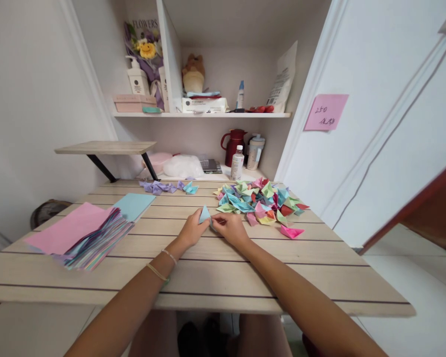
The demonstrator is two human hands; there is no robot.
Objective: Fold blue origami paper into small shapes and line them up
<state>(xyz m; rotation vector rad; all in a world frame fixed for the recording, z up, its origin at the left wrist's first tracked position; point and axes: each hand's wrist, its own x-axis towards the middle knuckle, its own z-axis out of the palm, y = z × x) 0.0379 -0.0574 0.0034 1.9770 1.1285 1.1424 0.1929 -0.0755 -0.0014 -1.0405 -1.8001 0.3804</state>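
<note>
Between my hands, over the middle of the table, is a small folded piece of light blue paper (204,214), its pointed tip upward. My left hand (193,229) grips its left side, thumb toward me. The fingers of my right hand (228,227) pinch its lower right edge; part of the paper is hidden there. Just beyond my right hand lies a heap of folded paper boats (260,198) in many colours. A bright pink paper boat (291,231) sits apart at its near right side. Farther back, purple folded papers (158,187) lie beside a blue one (190,188).
At the left, a fanned stack of coloured paper (92,238) lies near blue sheets (136,206). A small raised shelf (106,147) stands behind them. Along the back are a clear bottle (237,163), a red jug (233,146) and a pale cup (255,152).
</note>
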